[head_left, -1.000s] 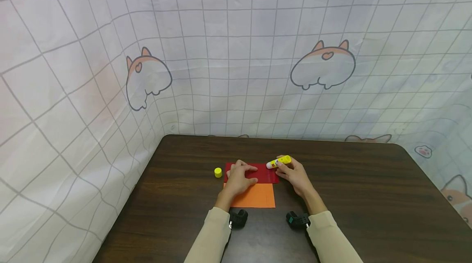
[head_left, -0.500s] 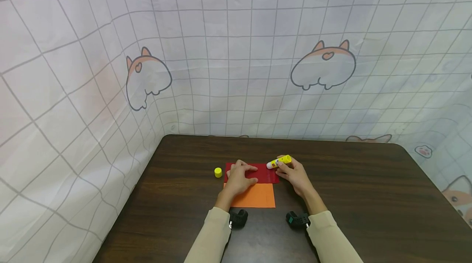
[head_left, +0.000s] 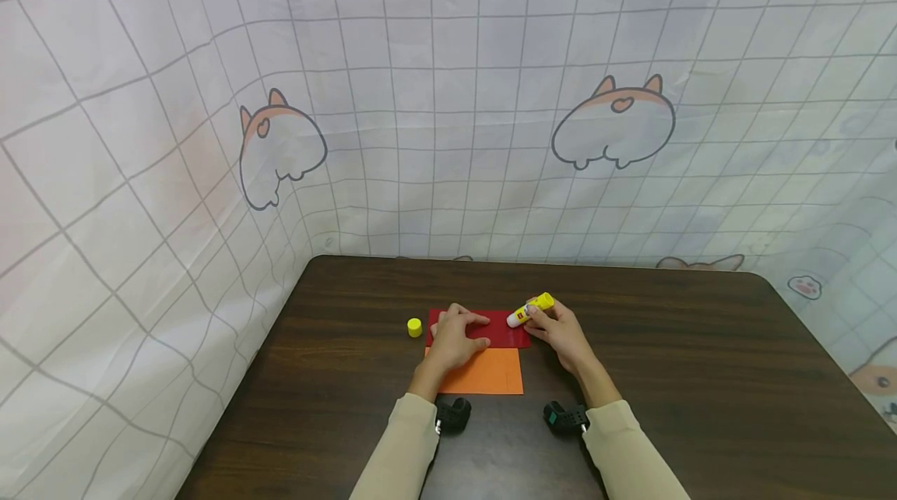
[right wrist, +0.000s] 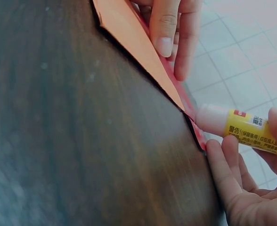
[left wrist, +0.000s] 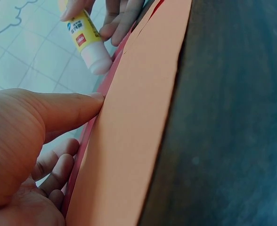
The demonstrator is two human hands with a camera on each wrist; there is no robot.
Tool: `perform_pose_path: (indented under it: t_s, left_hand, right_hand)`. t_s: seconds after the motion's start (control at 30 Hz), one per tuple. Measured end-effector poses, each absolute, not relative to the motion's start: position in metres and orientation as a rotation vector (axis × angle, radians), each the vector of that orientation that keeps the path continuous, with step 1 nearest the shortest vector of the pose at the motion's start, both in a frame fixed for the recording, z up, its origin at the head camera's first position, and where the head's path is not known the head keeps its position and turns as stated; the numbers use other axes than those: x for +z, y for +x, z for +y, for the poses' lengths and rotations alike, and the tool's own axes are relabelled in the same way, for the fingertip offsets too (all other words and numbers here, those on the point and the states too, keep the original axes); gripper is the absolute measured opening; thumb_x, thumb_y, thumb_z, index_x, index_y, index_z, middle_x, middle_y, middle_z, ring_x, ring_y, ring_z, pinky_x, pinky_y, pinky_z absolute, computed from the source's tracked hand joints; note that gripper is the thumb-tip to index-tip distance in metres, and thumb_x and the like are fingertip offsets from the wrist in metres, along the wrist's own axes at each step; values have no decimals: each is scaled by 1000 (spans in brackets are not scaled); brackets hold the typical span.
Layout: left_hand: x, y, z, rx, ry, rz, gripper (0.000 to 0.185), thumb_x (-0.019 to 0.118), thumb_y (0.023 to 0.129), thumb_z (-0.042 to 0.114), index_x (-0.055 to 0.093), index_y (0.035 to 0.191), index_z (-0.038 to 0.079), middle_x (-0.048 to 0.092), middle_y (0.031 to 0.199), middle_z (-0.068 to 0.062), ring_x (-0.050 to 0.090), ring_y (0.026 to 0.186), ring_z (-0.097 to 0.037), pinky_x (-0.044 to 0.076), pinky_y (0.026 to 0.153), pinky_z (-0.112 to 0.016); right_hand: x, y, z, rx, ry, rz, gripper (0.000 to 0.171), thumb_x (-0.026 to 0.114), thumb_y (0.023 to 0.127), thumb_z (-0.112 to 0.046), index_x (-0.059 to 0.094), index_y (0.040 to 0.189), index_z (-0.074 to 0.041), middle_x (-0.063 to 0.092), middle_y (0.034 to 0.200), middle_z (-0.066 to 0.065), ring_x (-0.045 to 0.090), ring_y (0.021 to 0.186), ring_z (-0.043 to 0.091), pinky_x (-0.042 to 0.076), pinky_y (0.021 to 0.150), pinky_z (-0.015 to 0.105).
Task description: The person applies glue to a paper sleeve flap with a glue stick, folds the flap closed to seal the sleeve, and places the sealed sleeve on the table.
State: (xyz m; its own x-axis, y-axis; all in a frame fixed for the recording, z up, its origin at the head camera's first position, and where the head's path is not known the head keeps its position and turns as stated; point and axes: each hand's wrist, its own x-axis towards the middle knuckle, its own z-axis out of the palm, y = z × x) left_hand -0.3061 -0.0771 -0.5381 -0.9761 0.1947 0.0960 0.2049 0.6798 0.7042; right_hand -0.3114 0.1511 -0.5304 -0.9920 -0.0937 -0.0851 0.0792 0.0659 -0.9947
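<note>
Two cream sleeves (head_left: pixel 395 445) are showing nearest, at the bottom edge; a black wrist device (head_left: pixel 454 415) is sitting by the left cuff, another black device (head_left: pixel 566 417) by the right cuff; orange paper (head_left: pixel 490 377) is lying flat just beyond them, between the forearms, its left part partly hidden by the left arm; left hand (head_left: pixel 454 340) is resting on the papers, holding nothing, thumb and index finger standing wide apart; its thumb tip is touching down around the line where orange is meeting red; red paper (head_left: pixel 499 335) is lying on the far side of the orange, its right end sticking out a bit further; whether one is overlapping the other, cannot tell; right hand (head_left: pixel 561 331) is pinching a glue stick (head_left: pixel 530 310) at the red paper's right end, grip narrow; the stick is tilting, white end low and over the red, yellow end up and to the right; actual contact with the paper, cannot tell; its label is showing a red logo and dark print; yellow cap (head_left: pixel 415 327) is standing just left of the red paper, apart from it; dark wood table (head_left: pixel 701 375) is bearing everything; grid-patterned cloth (head_left: pixel 441 118) is hanging behind, showing corgi drawings (head_left: pixel 615 128).
</note>
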Motion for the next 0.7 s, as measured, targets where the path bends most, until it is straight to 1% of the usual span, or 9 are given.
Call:
perform_pose_path:
  t_s: [0.17, 0.33, 0.5, 0.7]
  left_hand:
    - [-537, -303, -77, -1200, -334, -2868, 35, 81, 88, 27, 75, 122, 22, 54, 116, -3, 44, 110, -23, 28, 92, -47]
    - [-537, -300, -76, -1205, -335, -2867, 35, 81, 88, 27, 75, 122, 22, 54, 115, -3, 44, 109, -23, 28, 91, -48]
    - [-536, -296, -75, -1217, -330, -2870, 35, 81, 88, 26, 75, 122, 22, 54, 115, -3, 44, 109, -23, 28, 92, -49]
    - [-536, -293, -74, -1223, -329, -2865, 34, 81, 89, 26, 75, 122, 21, 54, 115, -4, 44, 109, -23, 27, 92, -49]
  right_hand:
    - [-529, -307, 151, -2031, -34, 2218, 44, 50, 109, -25, 48, 142, 4, 50, 135, 22, 62, 115, 27, 51, 105, 41]
    - [-529, -306, 152, -2023, -27, 2213, 44, 51, 109, -25, 48, 141, 5, 51, 136, 23, 63, 116, 26, 49, 108, 45]
    - [-527, -305, 153, -1999, -40, 2216, 43, 52, 108, -23, 49, 137, 9, 53, 130, 23, 65, 115, 28, 48, 108, 49]
    - [-524, -299, 154, -1993, -36, 2219, 47, 55, 107, -28, 50, 138, 7, 54, 133, 22, 65, 114, 26, 48, 109, 47]
